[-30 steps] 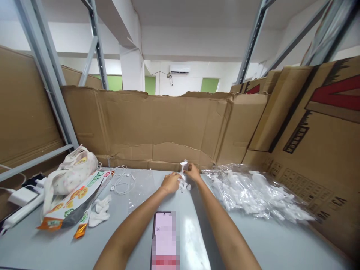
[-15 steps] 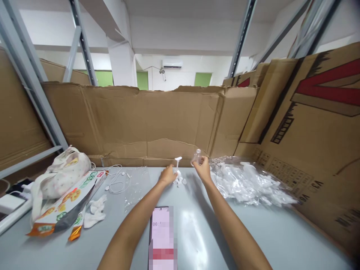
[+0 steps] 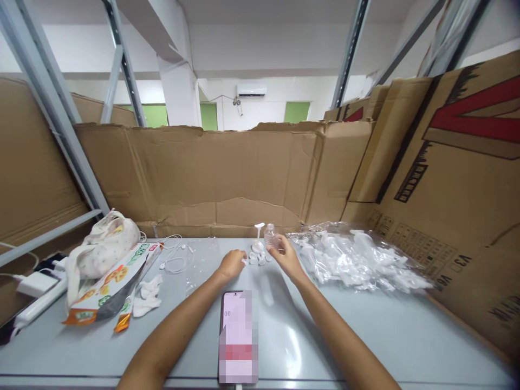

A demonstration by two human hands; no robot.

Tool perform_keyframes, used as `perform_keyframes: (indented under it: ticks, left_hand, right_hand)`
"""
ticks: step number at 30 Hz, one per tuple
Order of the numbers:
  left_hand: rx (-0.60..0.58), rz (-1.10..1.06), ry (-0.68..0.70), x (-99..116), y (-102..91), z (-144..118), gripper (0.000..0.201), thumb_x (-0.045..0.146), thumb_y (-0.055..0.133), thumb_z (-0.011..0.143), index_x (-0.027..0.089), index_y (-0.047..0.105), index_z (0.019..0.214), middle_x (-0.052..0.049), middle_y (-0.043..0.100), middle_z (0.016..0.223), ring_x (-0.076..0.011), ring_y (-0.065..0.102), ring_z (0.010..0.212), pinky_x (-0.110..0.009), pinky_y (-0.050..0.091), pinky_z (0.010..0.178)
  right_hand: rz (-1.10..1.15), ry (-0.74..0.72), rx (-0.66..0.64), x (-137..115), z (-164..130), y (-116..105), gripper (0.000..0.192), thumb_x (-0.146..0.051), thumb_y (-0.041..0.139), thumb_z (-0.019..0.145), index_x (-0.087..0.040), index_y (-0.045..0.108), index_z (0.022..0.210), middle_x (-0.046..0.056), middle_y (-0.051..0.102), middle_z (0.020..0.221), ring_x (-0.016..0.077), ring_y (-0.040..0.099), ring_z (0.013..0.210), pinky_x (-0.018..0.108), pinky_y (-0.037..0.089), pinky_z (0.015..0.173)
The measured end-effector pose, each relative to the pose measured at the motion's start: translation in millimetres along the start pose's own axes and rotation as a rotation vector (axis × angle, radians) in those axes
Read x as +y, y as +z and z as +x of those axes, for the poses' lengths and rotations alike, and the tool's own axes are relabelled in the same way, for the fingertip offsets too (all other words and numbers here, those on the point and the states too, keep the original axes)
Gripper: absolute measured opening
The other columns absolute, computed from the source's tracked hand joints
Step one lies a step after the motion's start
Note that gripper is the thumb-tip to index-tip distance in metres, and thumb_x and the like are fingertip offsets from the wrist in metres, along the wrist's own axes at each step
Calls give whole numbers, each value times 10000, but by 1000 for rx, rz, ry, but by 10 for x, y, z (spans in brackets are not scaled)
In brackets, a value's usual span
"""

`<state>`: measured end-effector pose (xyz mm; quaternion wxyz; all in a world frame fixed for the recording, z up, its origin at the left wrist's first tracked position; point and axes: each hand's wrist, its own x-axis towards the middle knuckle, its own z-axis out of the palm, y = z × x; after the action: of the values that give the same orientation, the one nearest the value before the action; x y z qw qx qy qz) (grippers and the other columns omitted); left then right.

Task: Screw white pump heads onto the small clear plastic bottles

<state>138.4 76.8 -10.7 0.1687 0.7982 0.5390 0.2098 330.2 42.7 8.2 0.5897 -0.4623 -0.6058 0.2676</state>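
My right hand [image 3: 286, 256] is closed around a small clear plastic bottle [image 3: 270, 235], held upright just above the table. Left of it, my left hand [image 3: 233, 264] is pinched, with a small white piece [image 3: 244, 261] showing at the fingertips; its exact kind is too small to tell. Between and behind the hands stands a white pump head [image 3: 259, 226] on a stem. Several small white plastic parts [image 3: 257, 257] lie around its foot, close to the bottle.
A clear bag of white plastic parts [image 3: 353, 260] lies at right. A phone [image 3: 239, 336] lies in front, between my forearms. At left are a cloth bag [image 3: 103, 238], a snack packet [image 3: 116, 281], crumpled tissue [image 3: 147, 297] and earphones [image 3: 176, 260]. A cardboard wall [image 3: 227, 173] closes the back.
My right hand has moved left with the bottle, close to the pump head. My left hand has drawn back from the white parts, leftward and nearer, with a small white piece at its fingertips.
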Motion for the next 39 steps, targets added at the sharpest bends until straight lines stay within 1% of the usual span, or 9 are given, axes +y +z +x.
perform_keyframes:
  ticks: [5,8,10,13,19,23,28,31,39]
  left_hand:
    - [157,-168,28,-22,-130,-224,139,258,546,792,177,582,899,-48,645,894,-163,606,811,-259,446,743]
    - [250,-591,26,-41,-230,-362,207,351,597,758,172,526,832,-27,633,826,-141,612,750,-244,459,695]
    - [305,-911,2,-55,-276,-445,304,374,682,681,172,519,840,-39,638,900,-154,628,822,-265,466,761]
    - [322,-1135,-52,-75,-283,-541,433,386,731,636,184,555,976,-71,635,1048,-188,613,974,-308,444,877]
    - [176,-1080,-57,-136,-159,-623,347,434,681,703,164,610,909,-70,674,941,-170,610,878,-266,448,793]
    - [151,-977,-47,-177,-139,-642,335,429,676,710,160,604,898,-49,660,855,-156,603,804,-234,438,711]
    - [110,-929,-1,-169,-170,-669,365,416,672,713,159,629,968,-85,654,983,-169,601,838,-264,447,750]
    - [78,-911,6,-141,-175,-680,391,432,688,688,150,646,954,-102,660,1008,-182,609,843,-287,455,774]
    - [10,-1025,-64,-62,-167,-722,472,532,642,713,103,653,910,-101,692,779,-194,654,740,-300,476,718]
  right_hand:
    - [-257,-213,-133,-69,-183,-92,430,-266,607,723,-206,523,1141,88,579,1086,249,557,992,393,443,873]
    - [-351,-226,-241,-62,-273,-111,415,-237,598,727,-214,528,1136,78,562,1049,235,562,926,391,458,846]
    - [-382,-200,-297,-48,-330,-77,390,-236,595,729,-214,537,1115,72,559,1016,231,564,886,385,468,814]
    - [-371,-160,-389,-26,-409,27,387,-236,599,730,-214,536,1111,74,562,1029,230,568,876,375,476,788]
    - [-313,-185,-459,-20,-525,180,372,-236,607,750,-208,530,1113,84,574,1052,251,558,967,385,458,842]
    - [-314,-184,-428,-47,-555,161,357,-246,604,758,-212,532,1106,83,573,1057,251,559,957,389,466,837]
    - [-371,-260,-346,-8,-549,123,446,-221,601,750,-234,463,1174,88,546,1087,260,535,951,409,460,827]
    - [-365,-334,-265,24,-538,114,377,-198,597,749,-233,456,1096,91,542,1029,264,516,926,412,459,795]
    - [-188,-419,-276,-60,-520,70,306,-222,580,807,-248,452,1084,97,514,1078,251,518,1030,394,467,840]
